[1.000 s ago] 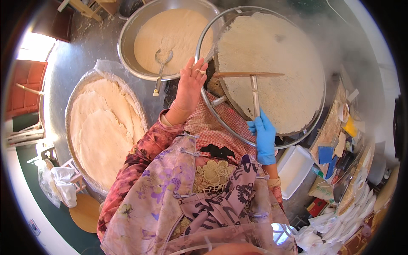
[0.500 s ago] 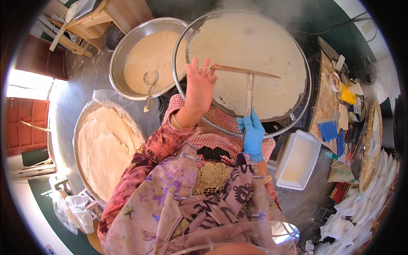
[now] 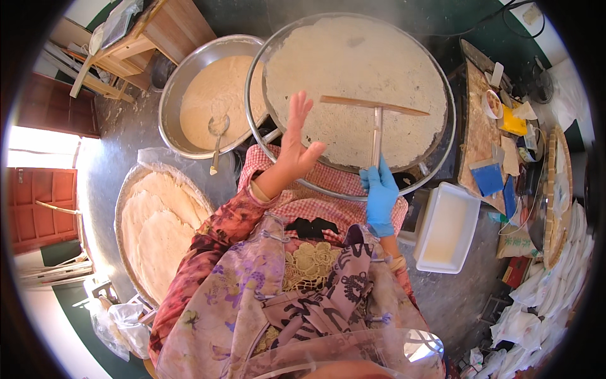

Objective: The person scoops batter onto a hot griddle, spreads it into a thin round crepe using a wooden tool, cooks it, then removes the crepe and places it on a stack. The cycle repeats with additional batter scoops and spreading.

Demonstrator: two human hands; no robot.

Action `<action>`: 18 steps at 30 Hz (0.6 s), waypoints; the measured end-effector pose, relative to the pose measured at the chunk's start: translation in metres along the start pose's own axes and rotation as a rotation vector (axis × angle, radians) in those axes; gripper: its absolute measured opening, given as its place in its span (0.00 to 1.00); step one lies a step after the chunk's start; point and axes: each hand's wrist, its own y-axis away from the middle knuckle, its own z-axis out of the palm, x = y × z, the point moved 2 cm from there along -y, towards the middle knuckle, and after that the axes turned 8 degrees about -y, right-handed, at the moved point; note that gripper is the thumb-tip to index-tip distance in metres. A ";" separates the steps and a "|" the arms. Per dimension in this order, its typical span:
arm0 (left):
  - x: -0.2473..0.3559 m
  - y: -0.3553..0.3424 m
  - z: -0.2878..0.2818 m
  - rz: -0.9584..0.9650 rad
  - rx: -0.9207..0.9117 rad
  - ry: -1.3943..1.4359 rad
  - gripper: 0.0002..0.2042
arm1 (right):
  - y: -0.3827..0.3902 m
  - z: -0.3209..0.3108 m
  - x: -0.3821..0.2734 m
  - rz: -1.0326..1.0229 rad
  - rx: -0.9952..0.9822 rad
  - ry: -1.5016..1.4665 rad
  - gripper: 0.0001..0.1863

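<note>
A T-shaped batter spreader [image 3: 377, 136] reaches over a large round griddle [image 3: 255, 104]. My right hand [image 3: 380, 196], in a blue glove, is closed round its handle near the griddle's front rim. The wooden crossbar lies across the thin pale layer of batter [image 3: 353, 66] that covers the griddle; whether it touches cannot be made out. My bare left hand [image 3: 295, 145] is raised by the griddle's left front edge, thumb apart and fingers stretched, with nothing in it. Small dark spots show in the layer near the front.
Left of the griddle stands a metal basin [image 3: 169, 120] of batter with a ladle [image 3: 218, 129] in it. Nearer left, a round tray [image 3: 120, 208] bears stacked pale flatbreads [image 3: 161, 227]. A white tub [image 3: 447, 227] stands right; beyond it, a cluttered board [image 3: 476, 139] holds a bowl [image 3: 492, 104].
My left hand has turned from palm-spread to edge-on and lowered slightly. The spreader has shifted a little to the right, still in my right hand. The whole view has moved slightly.
</note>
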 end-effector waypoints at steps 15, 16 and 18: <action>-0.040 0.267 -0.182 -0.896 -0.640 -0.289 0.26 | -0.025 -0.020 -0.021 -0.101 0.048 0.039 0.21; -0.037 0.255 -0.188 -0.901 -0.629 -0.483 0.23 | -0.025 -0.017 -0.022 -0.119 0.037 0.044 0.22; -0.030 0.213 -0.182 -0.879 -0.364 -0.564 0.19 | -0.025 -0.008 -0.023 -0.203 0.011 0.083 0.22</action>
